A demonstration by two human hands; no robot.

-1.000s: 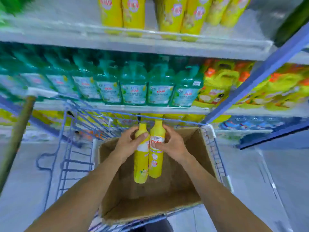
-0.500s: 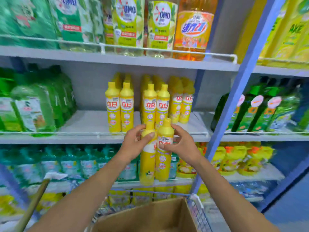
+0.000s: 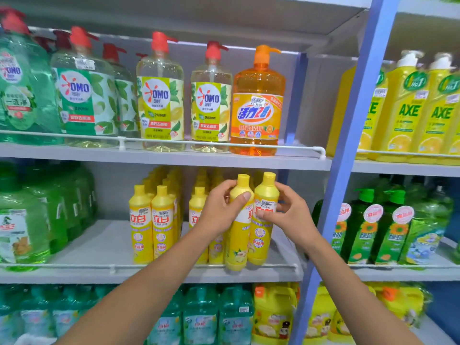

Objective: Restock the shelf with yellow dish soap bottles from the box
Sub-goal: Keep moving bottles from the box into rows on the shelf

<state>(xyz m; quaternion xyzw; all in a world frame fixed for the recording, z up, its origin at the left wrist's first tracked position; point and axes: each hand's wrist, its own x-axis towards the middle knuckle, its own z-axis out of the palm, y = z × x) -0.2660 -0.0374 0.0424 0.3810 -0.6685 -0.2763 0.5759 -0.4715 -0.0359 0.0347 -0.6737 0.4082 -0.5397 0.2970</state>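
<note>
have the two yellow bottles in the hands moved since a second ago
Yes. The two yellow bottles were down inside the cardboard box; now both hands hold them up at the middle shelf, bases near its front rail, right of the stocked yellow rows.

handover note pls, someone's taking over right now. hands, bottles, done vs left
Left hand: gripping the left yellow bottle around its upper body.
Right hand: gripping the right yellow bottle at label height.
Both bottles are upright, side by side, at the front rail of the middle shelf; whether they rest on it cannot be told.
Done: rows of matching stocked bottles stand to the left and behind.
Left: set these two down at the right end of the rows, release. The box is out of view, so remaining stock is unknown.
</note>
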